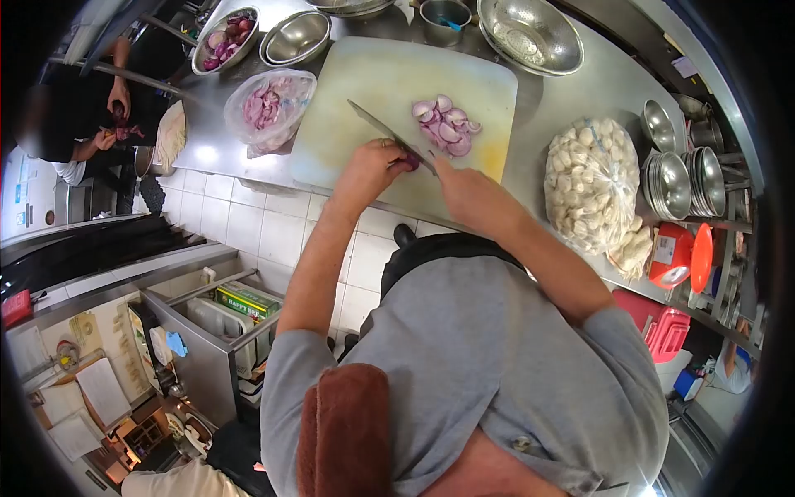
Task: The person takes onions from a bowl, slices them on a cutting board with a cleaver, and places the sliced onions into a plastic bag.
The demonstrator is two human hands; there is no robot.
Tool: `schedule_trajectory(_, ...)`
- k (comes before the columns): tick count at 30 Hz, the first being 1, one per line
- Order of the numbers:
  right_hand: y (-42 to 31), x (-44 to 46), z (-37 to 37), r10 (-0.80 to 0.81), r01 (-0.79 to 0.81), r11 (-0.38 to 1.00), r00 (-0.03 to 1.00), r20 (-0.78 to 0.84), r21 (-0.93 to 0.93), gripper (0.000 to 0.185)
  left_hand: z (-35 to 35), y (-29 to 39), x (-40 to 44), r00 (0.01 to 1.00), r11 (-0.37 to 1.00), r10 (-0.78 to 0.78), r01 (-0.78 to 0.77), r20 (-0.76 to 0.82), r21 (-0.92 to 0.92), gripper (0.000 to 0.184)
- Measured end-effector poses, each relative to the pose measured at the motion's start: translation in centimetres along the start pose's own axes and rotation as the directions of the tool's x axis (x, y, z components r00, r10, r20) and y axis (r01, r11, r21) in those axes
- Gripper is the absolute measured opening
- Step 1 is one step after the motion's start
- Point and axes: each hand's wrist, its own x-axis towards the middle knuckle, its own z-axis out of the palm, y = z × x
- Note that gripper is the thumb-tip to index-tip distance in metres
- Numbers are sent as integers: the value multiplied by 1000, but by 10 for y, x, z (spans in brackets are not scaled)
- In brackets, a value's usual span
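On the white cutting board (348, 74), my right hand (464, 192) grips the handle of a kitchen knife (379, 126), its blade pointing to the far left. My left hand (368, 171) is closed on a red onion piece (410, 159), fingertips right beside the blade. Most of that piece is hidden by the fingers and knife. Beyond my right hand lies a heap of sliced red onion (447, 124). A clear plastic bag of cut onion (267, 109) sits at the board's left edge.
A colander of red onions (225, 41) and metal bowls (296, 39) line the back left. A large metal colander (532, 35) stands back right. To the right is a big bag of garlic (592, 184), near stacked bowls (667, 184). A co-worker's hands (116, 112) show far left.
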Motion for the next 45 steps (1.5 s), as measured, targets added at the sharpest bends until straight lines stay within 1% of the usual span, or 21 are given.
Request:
schedule_trajectory(2,3,3,-1,53,-53,999,997,47,4,26,3,-2,0,999,1000,-1,1,-46,-6,12)
schedule_trajectory(5,13,10,11,1,-1,1000,1000,-4,29,24,4,-2,-2,999,1000,5,-5,-39,1,12)
schedule_trajectory(8,4,5,1,74,-74,997,997,34,20,24,6,-2,-1,997,999,-1,-2,-78,-32,12)
schedule_trajectory(10,21,9,26,-22,26,998,998,-66,63,25,9,-1,-4,998,999,-7,5,-67,-31,12)
schedule_trajectory(14,40,22,24,-27,35,997,994,-110,73,20,9,2,-2,997,1000,-23,24,-73,13,14)
schedule_trajectory(16,51,21,9,74,-64,975,996,-44,213,19,14,5,2,991,999,31,-28,-130,26,14)
schedule_trajectory(18,62,19,6,69,-53,968,996,-55,244,20,18,8,0,981,997,79,-75,-175,30,15)
schedule_trajectory(20,63,17,4,70,-48,962,995,-74,269,21,19,10,2,983,977,-181,178,12,120,16)
schedule_trajectory(21,55,14,-3,94,-79,961,995,-43,267,20,20,13,2,983,976,-183,180,10,120,16)
schedule_trajectory(23,43,13,-7,118,-109,958,993,-17,266,18,22,16,5,878,877,-476,478,-50,44,16)
schedule_trajectory(24,40,12,-7,140,-137,956,990,5,258,18,21,13,4,881,880,-471,472,-46,46,16)
schedule_trajectory(26,42,9,-4,169,-171,952,985,28,254,18,15,-1,-8,940,944,-278,306,-200,127,16)
schedule_trajectory(27,46,10,2,120,-113,966,993,-18,232,17,10,-4,-11,942,944,-275,302,-195,129,16)
schedule_trajectory(28,49,11,6,68,-54,977,996,-62,206,17,6,-7,-12,984,986,-92,111,-152,123,15)
schedule_trajectory(29,50,11,9,70,-55,977,995,-66,206,17,3,-10,-11,989,990,97,-85,-113,109,15)
schedule_trajectory(31,49,10,13,16,2,990,991,-129,140,17,4,-15,-7,989,987,137,-131,-61,92,16)
schedule_trajectory(35,37,6,18,-4,11,998,995,-100,68,15,3,-19,6,982,978,186,-188,32,88,15)
schedule_trajectory(37,29,2,15,-48,48,999,996,-79,-5,16,5,-21,8,981,977,189,-192,36,95,14)
schedule_trajectory(40,12,-15,-6,7,-8,1000,1000,-16,-13,19,5,-20,7,983,977,182,-185,32,104,13)
schedule_trajectory(43,21,-13,4,-45,44,999,998,-44,-29,19,6,-18,8,983,978,181,-180,5,107,13)
schedule_trajectory(45,23,1,9,-21,19,999,999,-49,-38,19,6,-17,8,983,976,185,-183,-7,114,13)
